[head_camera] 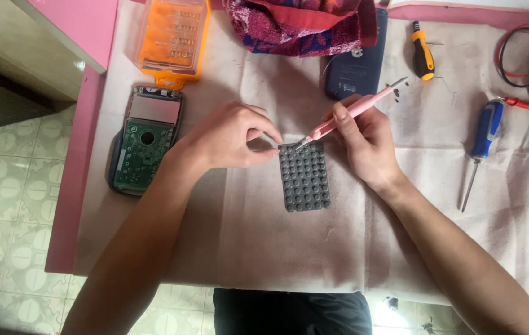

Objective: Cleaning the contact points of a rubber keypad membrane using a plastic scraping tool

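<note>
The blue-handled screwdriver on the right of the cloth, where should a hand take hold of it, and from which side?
Grip the blue-handled screwdriver by its thick blue and white handle, the end farther from the person, coming down from above. It lies flat on the cloth with bare cloth on both sides, so fingers can close across the handle. The thin metal shaft pointing toward the person offers a poorer hold.

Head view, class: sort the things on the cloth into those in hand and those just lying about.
In hand:
left hand pinching the grey rubber keypad
right hand holding pink tweezers at the keypad's top edge

Lying about:
open circuit board
orange bit case
blue screwdriver
yellow screwdriver
dark back cover
towel
</note>
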